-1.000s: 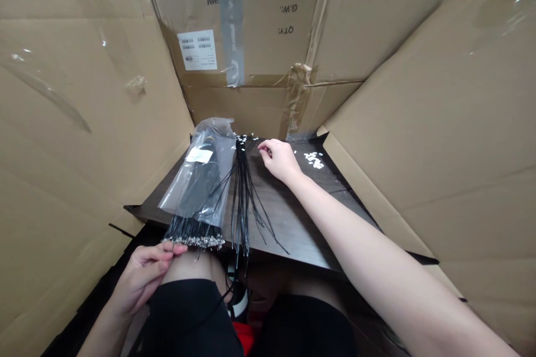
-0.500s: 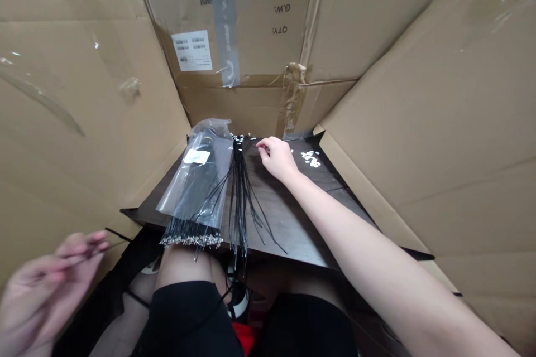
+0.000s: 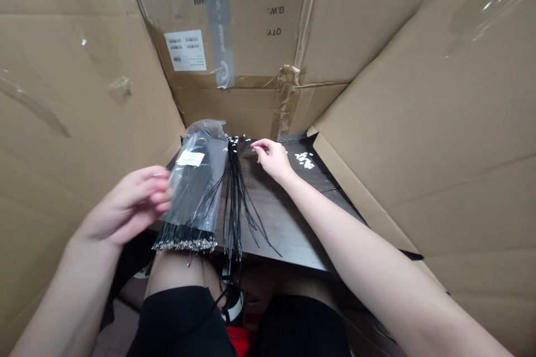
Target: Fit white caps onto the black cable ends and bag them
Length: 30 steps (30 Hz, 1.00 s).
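My right hand (image 3: pixel 270 157) is over the far part of the dark table, thumb and fingertips pinched together. Whatever they may hold is too small to make out. Just left of it lies a bundle of thin black cords (image 3: pixel 234 195) with small white pieces at the far end; their loose ends fan toward me over the near edge. My left hand (image 3: pixel 140 201) is in the air by the left side of a clear plastic bag (image 3: pixel 190 195), its fingers curled and blurred. Many black cords with silvery tips (image 3: pixel 184 245) stick out of the bag's near end.
Small white pieces (image 3: pixel 304 160) lie in a loose pile right of my right hand. The dark table (image 3: pixel 288 228) is enclosed by cardboard walls at the left (image 3: pixel 84 122), back (image 3: pixel 247 56) and right (image 3: pixel 419 139). My legs are below the near edge.
My left hand has risen from the lower left and moved right, up to the bag. The right hand keeps its place by the white ends of the cords. The whole view has shifted slightly.
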### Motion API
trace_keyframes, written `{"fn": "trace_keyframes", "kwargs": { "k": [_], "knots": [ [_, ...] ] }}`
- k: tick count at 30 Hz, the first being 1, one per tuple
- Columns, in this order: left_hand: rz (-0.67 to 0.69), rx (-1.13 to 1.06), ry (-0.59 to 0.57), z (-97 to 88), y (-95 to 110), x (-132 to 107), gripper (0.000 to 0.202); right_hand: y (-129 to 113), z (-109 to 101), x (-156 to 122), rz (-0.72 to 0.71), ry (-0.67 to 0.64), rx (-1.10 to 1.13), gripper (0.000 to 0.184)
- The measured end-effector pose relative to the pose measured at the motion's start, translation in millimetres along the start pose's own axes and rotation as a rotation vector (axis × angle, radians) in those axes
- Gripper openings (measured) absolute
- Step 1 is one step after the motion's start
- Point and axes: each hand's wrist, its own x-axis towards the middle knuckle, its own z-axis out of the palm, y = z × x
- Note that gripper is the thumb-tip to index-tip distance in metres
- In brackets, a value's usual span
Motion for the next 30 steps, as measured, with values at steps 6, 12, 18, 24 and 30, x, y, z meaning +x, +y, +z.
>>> {"fn": "trace_keyframes", "kwargs": {
  "k": [6, 12, 18, 24, 30],
  "knots": [
    [-0.203, 0.016, -0.339, 97.7, 6.4, 108.1, 0.025, -4.2, 2.1, 0.6, 0.225, -0.093, 0.462, 0.026],
    [-0.157, 0.1, -0.397, 121.1, -12.7, 181.2, 0.034, -5.1, -4.9, 4.5, 0.296, -0.075, 0.672, 0.038],
    [-0.095, 0.152, -0.482, 136.0, -19.1, 221.3, 0.042, 0.9, -6.9, 12.4, 0.321, -0.051, 0.767, 0.04],
    [-0.094, 0.078, -0.426, 142.6, -39.8, 230.9, 0.04, 4.4, -6.5, 15.7, 0.329, -0.039, 0.774, 0.039],
    [-0.009, 0.09, -0.421, 140.5, -45.9, 229.8, 0.032, 8.0, -5.4, 15.1, 0.342, -0.048, 0.716, 0.038]
  ]
}}
